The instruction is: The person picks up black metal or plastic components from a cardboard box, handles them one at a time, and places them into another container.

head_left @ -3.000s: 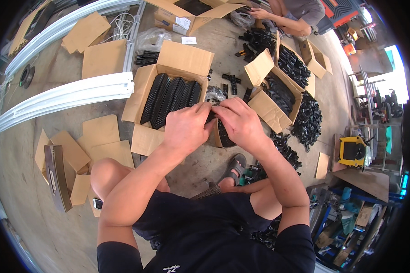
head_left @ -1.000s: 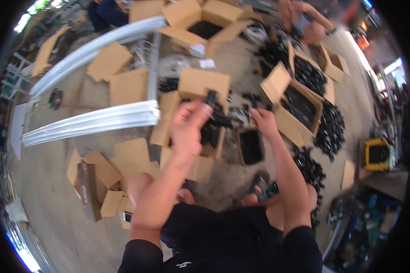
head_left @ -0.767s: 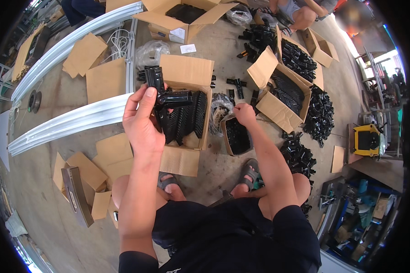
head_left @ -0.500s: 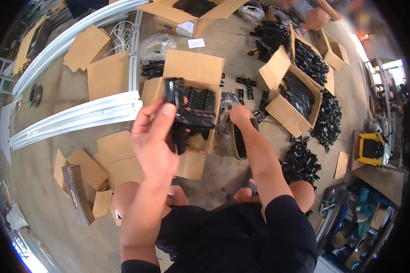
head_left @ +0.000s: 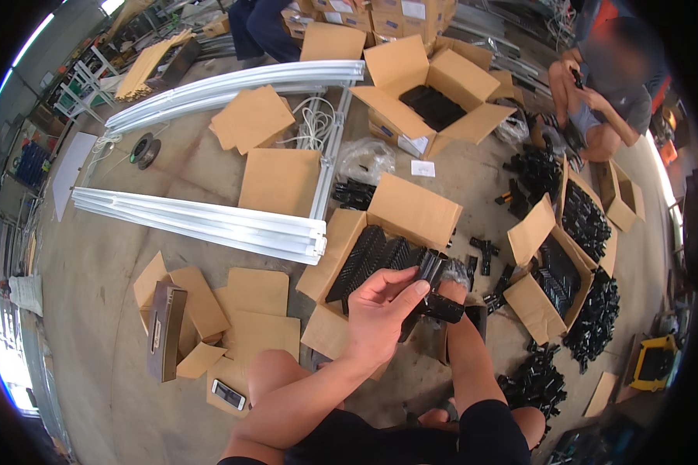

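My left hand [head_left: 380,314] is closed round a black cross-shaped connector [head_left: 442,308] made of short tube arms, raised in front of me. Just beyond it lies my right hand [head_left: 456,291]; the connector covers its fingers, so whether they grip anything cannot be made out. That hand is low over a narrow cardboard box [head_left: 439,349], beside a crumpled clear plastic bag [head_left: 456,271]. Left of both hands stands an open carton [head_left: 415,208] with black parts packed inside in rows.
To the right are another open carton [head_left: 537,306] of black parts and loose connector piles [head_left: 535,384]. White metal profiles [head_left: 202,221] lie at left. A phone [head_left: 228,394] rests on cardboard near my knee. Another person [head_left: 616,93] crouches at far right, holding a small dark part.
The view has swung left, so things sit farther right and lower. My left hand has carried the connector from over the carton rightward, close to my right hand.
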Demonstrator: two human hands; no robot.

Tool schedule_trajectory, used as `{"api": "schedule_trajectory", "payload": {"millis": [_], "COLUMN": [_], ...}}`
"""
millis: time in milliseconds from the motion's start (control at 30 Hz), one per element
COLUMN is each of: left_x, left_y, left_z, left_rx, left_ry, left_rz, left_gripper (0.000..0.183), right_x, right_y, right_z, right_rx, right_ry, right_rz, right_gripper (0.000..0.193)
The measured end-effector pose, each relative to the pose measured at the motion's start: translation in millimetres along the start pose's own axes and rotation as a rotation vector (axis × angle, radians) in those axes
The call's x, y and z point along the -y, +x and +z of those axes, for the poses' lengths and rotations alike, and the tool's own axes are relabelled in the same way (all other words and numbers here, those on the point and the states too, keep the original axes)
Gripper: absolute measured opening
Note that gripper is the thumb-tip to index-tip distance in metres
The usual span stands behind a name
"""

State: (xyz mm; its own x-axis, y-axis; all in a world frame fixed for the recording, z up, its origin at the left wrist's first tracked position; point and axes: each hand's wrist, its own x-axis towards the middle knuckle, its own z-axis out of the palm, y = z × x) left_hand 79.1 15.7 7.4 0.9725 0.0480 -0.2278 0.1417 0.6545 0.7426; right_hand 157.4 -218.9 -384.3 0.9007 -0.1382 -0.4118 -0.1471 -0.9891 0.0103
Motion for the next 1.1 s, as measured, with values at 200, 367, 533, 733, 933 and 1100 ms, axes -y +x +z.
{"api": "schedule_trajectory", "payload": {"millis": [200,367,533,733,933,1100], "left_x": [13,20,23,19,42,64], "left_y": [2,-10,-24,-52,-65,-72], "left_z": [13,22,17,29,15,8], "left_rx": [0.040,0.059,0.090,0.161,0.088,0.144], "left_ry": [-0.025,0.018,0.084,0.130,0.063,0.109], "left_rz": [0.072,0.019,0.044,0.112,0.147,0.173], "left_gripper": [0.019,0.019,0.019,0.018,0.019,0.019], "right_x": [-46,-48,-42,-58,-31,-17], "right_y": [-18,-100,-224,-306,-312,-306], "right_z": [-21,-166,-290,-316,-306,-293], "right_rx": [-0.271,-0.474,-0.694,-0.498,-0.319,-0.249], "right_ry": [0.271,0.404,0.783,1.434,1.674,1.794], "right_rz": [-0.448,-0.606,-0.414,-0.333,-0.407,-0.492], "right_gripper": [0.024,0.015,0.011,0.015,0.017,0.018]}}
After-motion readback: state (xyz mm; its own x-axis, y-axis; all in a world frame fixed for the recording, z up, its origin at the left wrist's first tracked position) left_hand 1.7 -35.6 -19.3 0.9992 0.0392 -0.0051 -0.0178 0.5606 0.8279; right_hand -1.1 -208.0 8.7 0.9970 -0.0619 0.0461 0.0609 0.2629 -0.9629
